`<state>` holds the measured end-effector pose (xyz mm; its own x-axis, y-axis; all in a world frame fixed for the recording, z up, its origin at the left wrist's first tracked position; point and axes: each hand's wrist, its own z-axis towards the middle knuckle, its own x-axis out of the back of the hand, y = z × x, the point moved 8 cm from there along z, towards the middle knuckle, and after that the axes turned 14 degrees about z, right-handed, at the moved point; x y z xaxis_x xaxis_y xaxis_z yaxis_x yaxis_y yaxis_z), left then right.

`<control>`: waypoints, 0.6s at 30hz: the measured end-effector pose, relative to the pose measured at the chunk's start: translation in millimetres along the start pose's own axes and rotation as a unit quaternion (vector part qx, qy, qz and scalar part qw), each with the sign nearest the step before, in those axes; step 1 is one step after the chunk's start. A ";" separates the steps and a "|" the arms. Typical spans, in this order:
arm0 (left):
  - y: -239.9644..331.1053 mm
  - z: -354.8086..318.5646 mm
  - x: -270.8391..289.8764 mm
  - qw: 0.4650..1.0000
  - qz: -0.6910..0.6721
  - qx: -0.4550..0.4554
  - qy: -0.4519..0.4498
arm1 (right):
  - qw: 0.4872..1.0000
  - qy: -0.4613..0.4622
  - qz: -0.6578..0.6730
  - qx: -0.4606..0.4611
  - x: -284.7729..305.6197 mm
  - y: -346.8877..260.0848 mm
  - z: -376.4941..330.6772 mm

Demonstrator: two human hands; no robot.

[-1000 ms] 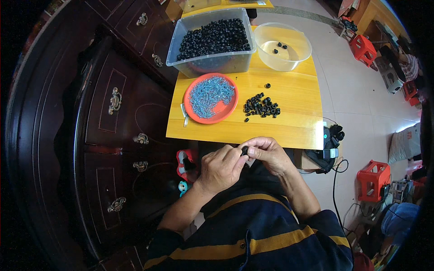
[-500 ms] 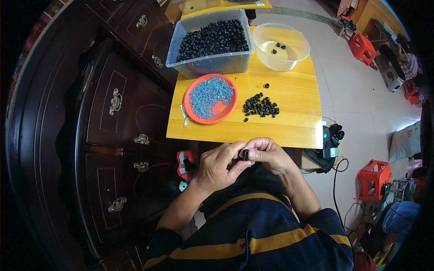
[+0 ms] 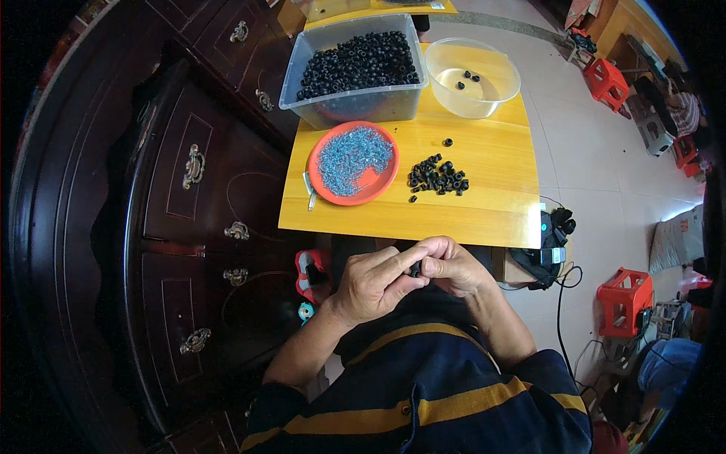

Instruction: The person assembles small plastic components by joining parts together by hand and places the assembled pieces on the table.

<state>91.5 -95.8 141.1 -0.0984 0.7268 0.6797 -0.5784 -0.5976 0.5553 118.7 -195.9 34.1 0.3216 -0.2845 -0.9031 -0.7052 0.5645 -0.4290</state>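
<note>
Pinching one black ring point(image 3: 415, 268) between left hand point(image 3: 376, 282) and right hand point(image 3: 452, 265).

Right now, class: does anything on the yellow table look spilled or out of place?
Nothing looks spilled. One black ring lies apart from the loose pile of rings, and another sits just below it. The orange plate and both containers stand upright.

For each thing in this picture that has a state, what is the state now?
Left hand: closed on small black ring.
Right hand: pinching the same ring.
Plastic bin: open, nearly full of black rings.
Clear bowl: nearly empty, few rings.
Orange plate: heaped with small blue-grey parts.
Loose ring pile: on yellow table.
</note>
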 end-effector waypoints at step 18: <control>9.5 1.7 1.4 0.998 -0.058 -0.039 0.007 | 0.998 -0.052 -0.025 -0.011 -19.6 -7.0 -3.9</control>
<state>87.3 -101.0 148.2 -0.0376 0.7944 0.6062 -0.6478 -0.4813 0.5905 114.8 -197.4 54.8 0.4194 -0.2286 -0.8785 -0.6999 0.5349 -0.4733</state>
